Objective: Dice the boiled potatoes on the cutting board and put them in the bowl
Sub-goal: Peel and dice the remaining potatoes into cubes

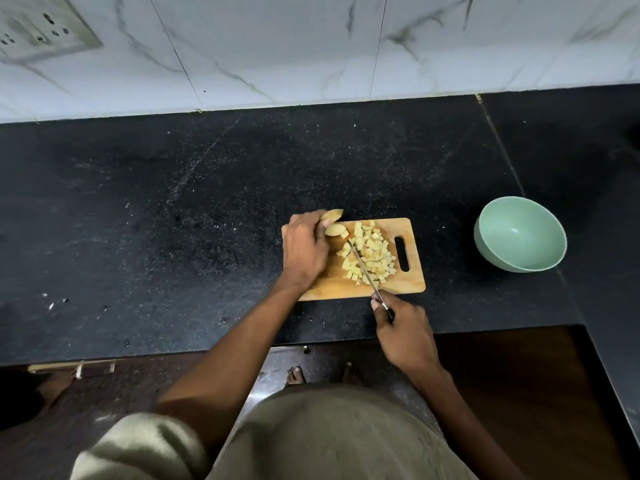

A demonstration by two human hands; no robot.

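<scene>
Nearest, at 5 o'clock of the cutting board [412, 271], the right hand [403, 332] has its fingers curled round the handle of a knife [363, 268], whose blade lies across a heap of potato cubes [370, 256]. At the board's 10 o'clock corner, the left hand [304, 249] curls its fingers over uncut potato pieces [334, 223]. An empty green bowl [519, 233] sits on the black bench [173, 220], apart at 3 o'clock.

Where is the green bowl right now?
In the head view, the green bowl sits empty on the black counter, right of the cutting board, apart from it.
</scene>
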